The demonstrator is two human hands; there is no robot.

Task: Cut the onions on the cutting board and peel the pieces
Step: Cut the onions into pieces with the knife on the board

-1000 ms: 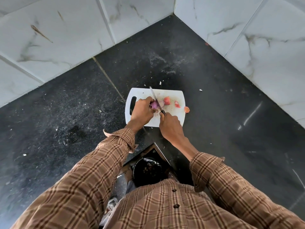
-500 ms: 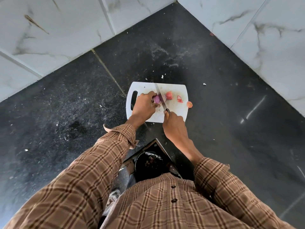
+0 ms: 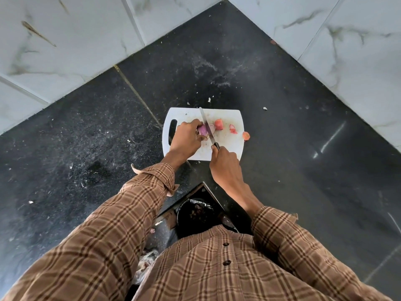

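A white cutting board (image 3: 225, 148) lies on the black counter. My left hand (image 3: 186, 139) grips a purple onion (image 3: 203, 130) near the board's middle. My right hand (image 3: 224, 164) grips the dark handle of a knife (image 3: 206, 124), whose blade runs away from me across the onion. A cut onion part (image 3: 211, 128) shows just right of the blade. Two reddish onion pieces (image 3: 219, 124) (image 3: 233, 129) lie further right on the board, and another piece (image 3: 246, 135) sits at its right edge.
White marble-tiled walls (image 3: 65, 40) meet in a corner behind the dark counter (image 3: 303, 148). Small peel scraps (image 3: 264, 108) lie scattered around the board. Below the counter's near edge sits a bin with a black bag (image 3: 195, 213).
The view has shifted slightly. The knife stays across the onion, its blade working through it, and both hands keep their holds.
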